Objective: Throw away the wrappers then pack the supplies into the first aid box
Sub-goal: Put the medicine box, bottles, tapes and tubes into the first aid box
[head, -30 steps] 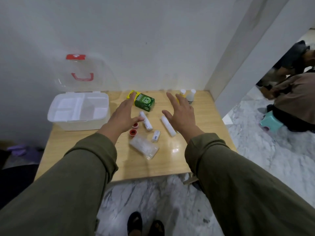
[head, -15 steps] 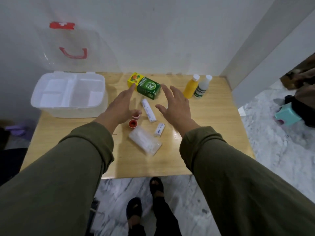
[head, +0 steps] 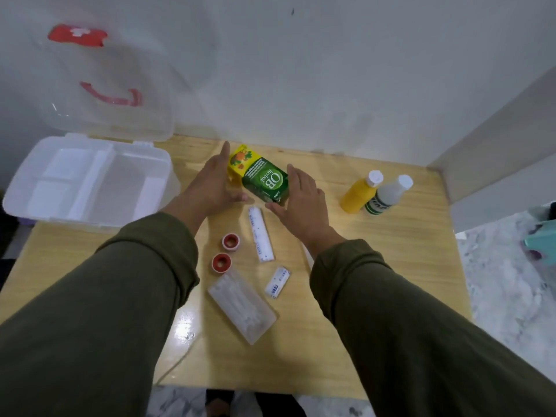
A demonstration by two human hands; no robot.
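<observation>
A light wooden tabletop (head: pixel 391 266) stands pushed against a plain white wall (head: pixel 331 70), its far right corner meeting a grey wall edge (head: pixel 496 145) that juts out. Grey-veined marble floor (head: pixel 511 290) shows past the right and near edges, and a glare patch shines near the tabletop's front edge.

Looks like we're in somebody's home: small wooden counter (head: pixel 391 266) shoved into a plain white wall corner (head: pixel 331 70), marble-look tile floor (head: pixel 511 281) just right of it.
</observation>
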